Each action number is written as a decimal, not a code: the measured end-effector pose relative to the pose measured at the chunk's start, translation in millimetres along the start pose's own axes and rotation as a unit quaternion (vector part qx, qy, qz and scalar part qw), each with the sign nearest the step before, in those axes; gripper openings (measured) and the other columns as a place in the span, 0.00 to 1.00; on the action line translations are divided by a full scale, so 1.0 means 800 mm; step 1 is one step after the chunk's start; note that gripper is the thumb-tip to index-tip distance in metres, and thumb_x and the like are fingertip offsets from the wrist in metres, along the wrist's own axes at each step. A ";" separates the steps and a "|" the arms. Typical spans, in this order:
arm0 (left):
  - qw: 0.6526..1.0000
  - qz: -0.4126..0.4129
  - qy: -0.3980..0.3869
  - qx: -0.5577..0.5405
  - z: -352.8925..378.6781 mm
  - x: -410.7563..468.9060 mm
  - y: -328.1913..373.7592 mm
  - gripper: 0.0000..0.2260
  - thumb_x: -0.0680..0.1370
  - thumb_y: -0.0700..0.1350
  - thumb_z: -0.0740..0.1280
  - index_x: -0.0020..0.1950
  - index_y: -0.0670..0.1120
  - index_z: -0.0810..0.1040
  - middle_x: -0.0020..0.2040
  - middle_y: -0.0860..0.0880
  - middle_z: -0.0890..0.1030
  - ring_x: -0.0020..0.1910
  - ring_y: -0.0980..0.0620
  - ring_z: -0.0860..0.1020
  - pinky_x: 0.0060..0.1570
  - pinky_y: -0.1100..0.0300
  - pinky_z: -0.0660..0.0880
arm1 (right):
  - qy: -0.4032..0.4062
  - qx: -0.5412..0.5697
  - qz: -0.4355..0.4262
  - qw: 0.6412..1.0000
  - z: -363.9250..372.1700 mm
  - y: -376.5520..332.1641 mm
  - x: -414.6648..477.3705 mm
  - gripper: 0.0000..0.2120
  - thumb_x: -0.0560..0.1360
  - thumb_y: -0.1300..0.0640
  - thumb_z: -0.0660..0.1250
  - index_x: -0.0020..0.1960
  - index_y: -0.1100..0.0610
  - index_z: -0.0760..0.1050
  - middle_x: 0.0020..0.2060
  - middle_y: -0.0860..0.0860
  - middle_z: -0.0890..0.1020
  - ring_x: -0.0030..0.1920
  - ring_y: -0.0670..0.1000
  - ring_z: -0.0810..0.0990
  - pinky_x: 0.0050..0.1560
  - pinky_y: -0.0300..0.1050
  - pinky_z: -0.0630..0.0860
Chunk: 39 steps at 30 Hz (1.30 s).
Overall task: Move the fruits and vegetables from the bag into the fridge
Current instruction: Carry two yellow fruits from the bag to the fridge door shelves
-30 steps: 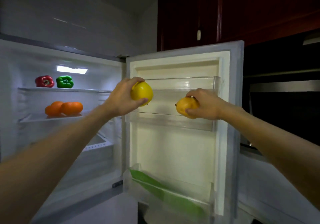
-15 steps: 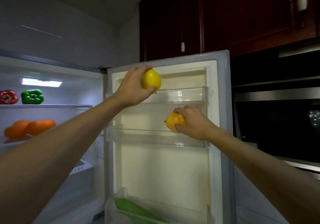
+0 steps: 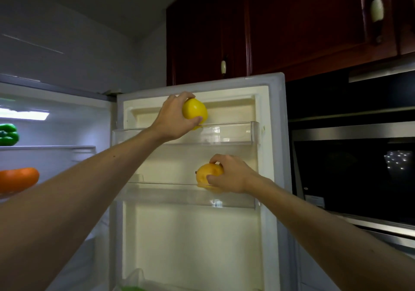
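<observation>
The fridge stands open, its door (image 3: 272, 155) swung to the right. My left hand (image 3: 174, 120) grips a yellow fruit (image 3: 194, 110) just above the rim of the door's top clear bin (image 3: 229, 132). My right hand (image 3: 231, 175) holds an orange-yellow fruit (image 3: 205, 175) that sits low in the middle door bin (image 3: 170, 194), touching its front rim. On the fridge shelves at the far left lie a green pepper (image 3: 8, 134) and an orange fruit (image 3: 18, 178).
Dark red wall cupboards (image 3: 292, 25) hang above the door. A built-in oven (image 3: 354, 167) with a steel frame stands to the right. A bag with something green (image 3: 132, 287) shows in the lowest door bin at the bottom edge.
My left hand has risen with the yellow fruit to the top door bin. My right hand has lowered the orange-yellow fruit into the middle bin. The view has swung right and up.
</observation>
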<state>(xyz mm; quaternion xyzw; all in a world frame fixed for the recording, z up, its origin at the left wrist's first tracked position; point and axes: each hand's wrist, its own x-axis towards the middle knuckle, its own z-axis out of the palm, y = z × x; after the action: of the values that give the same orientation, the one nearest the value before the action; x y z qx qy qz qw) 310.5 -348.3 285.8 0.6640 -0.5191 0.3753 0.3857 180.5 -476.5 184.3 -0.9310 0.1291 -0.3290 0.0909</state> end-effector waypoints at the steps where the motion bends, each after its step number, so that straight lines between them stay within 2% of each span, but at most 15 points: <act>1: 1.000 -0.006 0.003 -0.012 0.005 0.002 -0.002 0.27 0.70 0.50 0.75 0.67 0.49 0.71 0.62 0.42 0.73 0.60 0.43 0.71 0.53 0.59 0.67 | -0.001 0.006 0.007 1.000 0.003 0.003 0.003 0.24 0.71 0.46 0.69 0.64 0.53 0.72 0.56 0.54 0.78 0.52 0.54 0.76 0.53 0.50 0.77; 5: 0.998 -0.035 0.009 -0.057 0.017 0.002 -0.009 0.24 0.71 0.51 0.74 0.65 0.50 0.73 0.61 0.44 0.75 0.57 0.44 0.73 0.54 0.55 0.72 | 0.009 0.035 0.030 0.999 0.012 0.017 0.010 0.22 0.71 0.45 0.69 0.63 0.52 0.73 0.55 0.54 0.78 0.51 0.54 0.77 0.50 0.48 0.77; 8: 0.997 -0.039 -0.001 -0.067 0.021 0.004 -0.004 0.24 0.71 0.51 0.74 0.66 0.49 0.73 0.61 0.45 0.75 0.55 0.48 0.73 0.50 0.56 0.71 | -0.001 0.053 0.044 0.998 0.013 0.024 0.013 0.23 0.72 0.45 0.69 0.64 0.51 0.72 0.56 0.53 0.77 0.51 0.53 0.76 0.49 0.46 0.76; 10: 0.997 -0.044 -0.023 -0.058 0.021 0.009 -0.001 0.24 0.72 0.52 0.73 0.66 0.48 0.73 0.61 0.46 0.75 0.55 0.49 0.72 0.49 0.56 0.71 | -0.007 0.063 0.043 0.997 0.012 0.025 0.014 0.22 0.73 0.46 0.69 0.64 0.52 0.72 0.57 0.53 0.76 0.52 0.52 0.76 0.50 0.46 0.77; 14: 0.993 -0.069 -0.085 -0.037 0.015 0.018 -0.001 0.25 0.73 0.53 0.72 0.67 0.48 0.73 0.63 0.45 0.74 0.56 0.44 0.75 0.51 0.49 0.78 | -0.020 0.065 0.042 0.997 0.011 0.025 0.016 0.22 0.73 0.47 0.69 0.65 0.52 0.72 0.57 0.52 0.75 0.52 0.52 0.76 0.51 0.47 0.77; 18: 0.987 -0.086 -0.132 -0.042 0.013 0.022 0.003 0.23 0.75 0.52 0.70 0.67 0.47 0.72 0.62 0.45 0.73 0.56 0.43 0.75 0.44 0.51 0.80 | -0.029 0.063 0.035 0.997 0.012 0.025 0.017 0.23 0.74 0.46 0.68 0.67 0.51 0.71 0.60 0.52 0.75 0.55 0.53 0.76 0.54 0.48 0.77; 26: 0.970 -0.133 -0.197 -0.044 0.004 0.028 0.010 0.26 0.75 0.54 0.69 0.72 0.48 0.69 0.66 0.42 0.71 0.60 0.42 0.74 0.51 0.54 0.76 | -0.030 0.056 0.030 0.998 0.013 0.029 0.017 0.26 0.74 0.43 0.66 0.70 0.48 0.68 0.65 0.51 0.73 0.62 0.53 0.74 0.61 0.53 0.75; 29: 0.974 -0.120 -0.193 0.002 -0.004 0.026 0.013 0.28 0.74 0.57 0.69 0.72 0.48 0.69 0.69 0.44 0.70 0.64 0.44 0.72 0.62 0.52 0.71 | -0.020 0.062 0.022 0.998 0.013 0.031 0.013 0.27 0.74 0.42 0.66 0.70 0.48 0.68 0.65 0.51 0.74 0.63 0.52 0.73 0.63 0.52 0.74; 33: 0.984 -0.109 -0.138 0.020 -0.017 0.008 0.023 0.28 0.73 0.57 0.71 0.69 0.47 0.70 0.64 0.42 0.74 0.61 0.45 0.73 0.57 0.55 0.70 | 0.064 -0.047 -0.064 0.995 0.009 0.028 0.001 0.23 0.75 0.43 0.64 0.65 0.53 0.73 0.56 0.53 0.78 0.57 0.53 0.77 0.58 0.51 0.74; 35: 0.991 -0.084 -0.103 0.033 -0.023 -0.006 0.026 0.28 0.73 0.56 0.72 0.68 0.47 0.70 0.65 0.42 0.74 0.63 0.44 0.72 0.58 0.55 0.70 | 0.106 -0.107 -0.100 0.984 0.008 0.023 -0.006 0.22 0.75 0.41 0.62 0.62 0.54 0.75 0.52 0.52 0.80 0.52 0.54 0.79 0.56 0.51 0.74; 37: 0.995 -0.049 -0.075 0.040 -0.030 -0.020 0.029 0.27 0.72 0.55 0.72 0.68 0.48 0.70 0.66 0.43 0.73 0.65 0.45 0.70 0.60 0.55 0.68 | 0.125 -0.136 -0.115 0.976 0.006 0.019 -0.014 0.25 0.73 0.39 0.58 0.59 0.54 0.77 0.51 0.52 0.81 0.51 0.54 0.79 0.56 0.51 0.74; 39: 0.997 -0.021 -0.068 0.031 -0.035 -0.034 0.034 0.27 0.72 0.55 0.72 0.68 0.48 0.69 0.65 0.43 0.73 0.65 0.45 0.70 0.59 0.55 0.68 | 0.139 -0.138 -0.105 0.975 0.001 0.020 -0.025 0.25 0.73 0.38 0.58 0.59 0.54 0.77 0.50 0.51 0.81 0.51 0.55 0.79 0.55 0.51 0.74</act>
<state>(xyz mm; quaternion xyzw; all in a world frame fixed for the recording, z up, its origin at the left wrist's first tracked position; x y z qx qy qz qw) 275.8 -316.6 276.2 0.7105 -0.5179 0.3369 0.3368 163.1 -486.0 168.1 -0.8882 0.0859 -0.4418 -0.0929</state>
